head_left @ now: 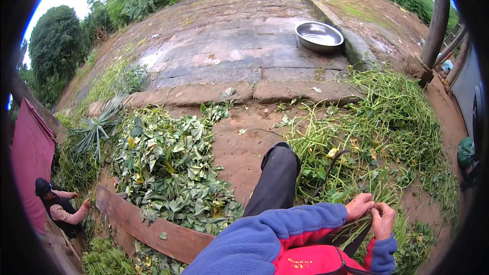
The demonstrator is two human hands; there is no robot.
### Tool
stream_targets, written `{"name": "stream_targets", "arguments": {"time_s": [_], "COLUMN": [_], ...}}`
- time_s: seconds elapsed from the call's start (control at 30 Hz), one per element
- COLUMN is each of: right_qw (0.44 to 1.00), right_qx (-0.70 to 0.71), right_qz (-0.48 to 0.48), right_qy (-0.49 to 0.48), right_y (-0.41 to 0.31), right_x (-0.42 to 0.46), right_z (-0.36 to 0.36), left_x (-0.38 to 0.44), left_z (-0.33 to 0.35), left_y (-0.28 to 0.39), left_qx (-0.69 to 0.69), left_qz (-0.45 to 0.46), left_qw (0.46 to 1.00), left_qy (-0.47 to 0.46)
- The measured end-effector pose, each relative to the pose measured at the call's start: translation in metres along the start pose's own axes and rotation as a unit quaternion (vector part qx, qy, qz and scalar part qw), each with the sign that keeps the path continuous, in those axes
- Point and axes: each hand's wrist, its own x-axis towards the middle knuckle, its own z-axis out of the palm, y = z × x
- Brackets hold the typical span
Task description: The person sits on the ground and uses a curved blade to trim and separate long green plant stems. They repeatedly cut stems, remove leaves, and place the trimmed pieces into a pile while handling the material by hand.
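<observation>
My left hand [359, 207] and my right hand [383, 220] meet at the lower right, fingertips pinched together over a bundle of green vine stems [357, 233]. Both hands are closed on this bundle, which lies across my lap area; what the fingertips pinch is too small to make out. Just beyond my hands spreads a tangled heap of stripped green vine stems [397, 118] with a few yellowed leaves. A thin dark strip [331, 168] curves over its near edge. Left of my knee lies a broad pile of loose, wilting green leaves [172, 164].
A wooden plank [153, 229] borders the leaf pile. On the stone paving [229, 57] stands a shiny metal basin [319, 37]. Another person [63, 206] handles something at the far left, near a pink cloth [32, 160]. Wooden posts [436, 26] stand at right.
</observation>
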Motion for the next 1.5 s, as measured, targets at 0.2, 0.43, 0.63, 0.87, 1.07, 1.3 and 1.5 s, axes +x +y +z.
{"name": "stream_targets", "arguments": {"time_s": [0.2, 0.43, 0.63, 0.87, 1.07, 1.3, 1.5], "right_qw": [0.992, 0.99, 0.992, 0.992, 0.992, 0.994, 0.998], "right_qx": [0.114, 0.126, 0.111, 0.107, 0.088, 0.071, 0.025], "right_qz": [0.058, 0.053, 0.052, 0.064, 0.07, 0.05, -0.01], "right_qy": [-0.006, -0.032, -0.013, 0.009, 0.059, 0.069, 0.061], "right_y": [0.014, 0.013, 0.021, 0.02, 0.02, 0.026, 0.035], "right_x": [0.001, 0.003, 0.002, 0.0, -0.003, -0.004, -0.004], "right_z": [0.0, 0.0, 0.004, 0.004, 0.009, 0.012, 0.012], "left_x": [0.003, 0.006, 0.011, 0.021, 0.01, -0.002, 0.004], "left_z": [-0.005, -0.009, -0.006, -0.003, -0.007, 0.008, 0.011], "left_y": [0.006, 0.0, 0.009, 0.004, 0.01, 0.024, 0.045], "left_qx": [-0.019, -0.081, -0.095, -0.113, -0.094, 0.292, 0.369], "left_qz": [-0.031, -0.066, -0.087, -0.131, -0.065, 0.282, 0.278], "left_qw": [0.999, 0.994, 0.991, 0.983, 0.993, 0.911, 0.887], "left_qy": [-0.03, -0.013, 0.03, 0.062, 0.036, 0.075, 0.026]}}
